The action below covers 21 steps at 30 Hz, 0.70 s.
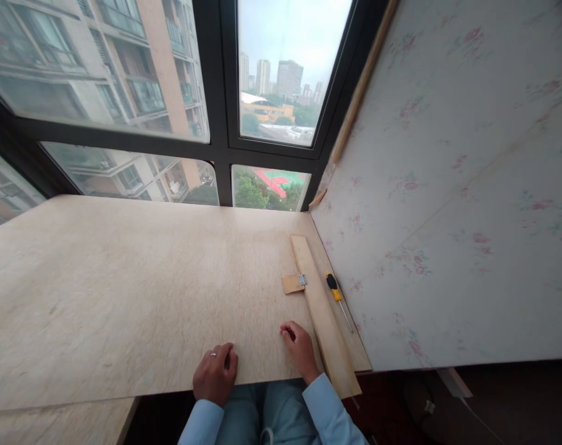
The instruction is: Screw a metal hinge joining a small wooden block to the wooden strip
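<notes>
My left hand (pixel 215 373) rests near the front edge of a pale stone sill (pixel 151 290), its fingers curled in with no object showing in them. A ring is on one finger. My right hand (pixel 300 350) is also curled and appears to hold nothing, just left of a long wooden board (pixel 325 321). The board lies lengthwise, its near end sticking out past the sill's edge. A small metal hinge (pixel 302 279) sits at the board's left side, over a small brown flat piece (pixel 291 284). To the board's right lies a yellow and black screwdriver (pixel 337 296), shaft towards me.
A flowered wall (pixel 448 204) rises along the right side of the sill. Dark window frames (pixel 223 154) stand at the back, with a wooden trim strip (pixel 362 86) at their right. Below the sill at right, a cable (pixel 480 420) shows in the dark.
</notes>
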### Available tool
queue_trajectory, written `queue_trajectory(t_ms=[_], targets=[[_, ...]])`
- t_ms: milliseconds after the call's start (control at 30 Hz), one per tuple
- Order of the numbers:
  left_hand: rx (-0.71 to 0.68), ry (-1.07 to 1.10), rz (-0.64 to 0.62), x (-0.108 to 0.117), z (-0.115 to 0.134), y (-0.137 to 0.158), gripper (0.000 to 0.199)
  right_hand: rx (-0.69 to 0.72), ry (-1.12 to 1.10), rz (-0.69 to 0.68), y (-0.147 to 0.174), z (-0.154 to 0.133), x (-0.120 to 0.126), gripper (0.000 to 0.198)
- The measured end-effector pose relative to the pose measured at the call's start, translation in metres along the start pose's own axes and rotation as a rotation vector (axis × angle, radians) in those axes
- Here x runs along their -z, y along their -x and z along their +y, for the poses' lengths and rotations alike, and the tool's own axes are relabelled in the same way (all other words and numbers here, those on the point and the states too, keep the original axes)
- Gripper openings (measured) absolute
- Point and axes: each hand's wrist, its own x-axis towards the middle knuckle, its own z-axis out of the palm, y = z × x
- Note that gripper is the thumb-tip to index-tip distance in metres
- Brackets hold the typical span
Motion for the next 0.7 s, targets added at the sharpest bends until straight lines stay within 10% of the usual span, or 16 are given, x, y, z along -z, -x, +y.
queue_trajectory(t_ms=[433, 700], targets=[[0.37, 0.143, -0.45, 0.014, 0.006, -0.021, 0.021, -0.063, -0.116, -0.131, -0.002, -0.003, 0.015, 0.022], [0.295, 0.001, -0.216, 0.0, 0.011, -0.013, 0.028, -0.032, -0.001, -0.093, -0.013, -0.009, 0.049, 0.027]])
